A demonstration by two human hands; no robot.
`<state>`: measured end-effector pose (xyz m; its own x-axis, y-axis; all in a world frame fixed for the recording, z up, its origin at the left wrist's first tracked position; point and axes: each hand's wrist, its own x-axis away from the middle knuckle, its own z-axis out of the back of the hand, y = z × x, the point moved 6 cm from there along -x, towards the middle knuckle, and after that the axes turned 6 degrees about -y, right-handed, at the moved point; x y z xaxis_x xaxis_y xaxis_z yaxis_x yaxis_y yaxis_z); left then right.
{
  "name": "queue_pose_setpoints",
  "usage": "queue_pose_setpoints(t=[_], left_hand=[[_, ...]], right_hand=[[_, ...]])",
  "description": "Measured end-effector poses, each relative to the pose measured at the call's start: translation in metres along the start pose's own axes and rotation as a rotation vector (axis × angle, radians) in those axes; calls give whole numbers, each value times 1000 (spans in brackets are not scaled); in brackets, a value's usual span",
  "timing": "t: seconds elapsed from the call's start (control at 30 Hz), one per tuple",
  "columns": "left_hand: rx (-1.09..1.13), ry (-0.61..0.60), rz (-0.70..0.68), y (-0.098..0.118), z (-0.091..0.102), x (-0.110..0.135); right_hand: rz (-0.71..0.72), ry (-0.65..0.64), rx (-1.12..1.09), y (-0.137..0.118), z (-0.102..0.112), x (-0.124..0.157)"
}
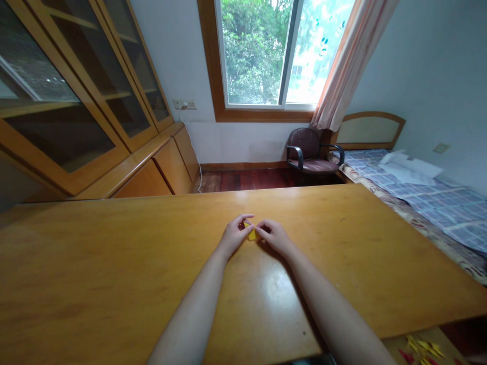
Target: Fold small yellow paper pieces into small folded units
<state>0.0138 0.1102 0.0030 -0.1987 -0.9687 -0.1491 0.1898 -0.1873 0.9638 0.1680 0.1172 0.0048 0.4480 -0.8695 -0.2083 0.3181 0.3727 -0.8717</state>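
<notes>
A small yellow piece of paper (251, 235), seemingly folded, is held between my two hands just above the wooden table. My left hand (234, 235) is closed on its left side, with the thumb on the paper and the index finger curved over the top. Pinched at the right edge, my right hand (274, 235) has its thumb and fingertips together there. The fingers cover part of the paper, and its exact shape is too small to make out.
The wooden table (114, 274) spreads widely around my arms. Several small yellow and red folded pieces (422, 350) lie on a lower surface at bottom right. Beyond are a glass-door cabinet (125, 109), an armchair (308, 149) and a bed (429, 197) with white sheets on it.
</notes>
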Motion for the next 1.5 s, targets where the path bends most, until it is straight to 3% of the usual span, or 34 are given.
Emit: queue_pose_setpoints(t=[0.37, 0.73, 0.9, 1.0, 1.23, 1.5], left_hand=[[165, 61, 46, -7, 3, -4], [297, 235, 49, -19, 17, -5], [339, 323, 17, -28, 25, -6], [332, 297, 18, -26, 24, -6], [240, 182, 14, -15, 15, -4], [46, 89, 38, -7, 10, -4]], right_hand=[[-8, 40, 14, -1, 5, 1], [-76, 209, -35, 14, 17, 1], [-139, 278, -185, 24, 21, 0], [-127, 251, -241, 23, 18, -1], [-67, 76, -131, 13, 5, -2], [-108, 109, -241, 16, 11, -1]])
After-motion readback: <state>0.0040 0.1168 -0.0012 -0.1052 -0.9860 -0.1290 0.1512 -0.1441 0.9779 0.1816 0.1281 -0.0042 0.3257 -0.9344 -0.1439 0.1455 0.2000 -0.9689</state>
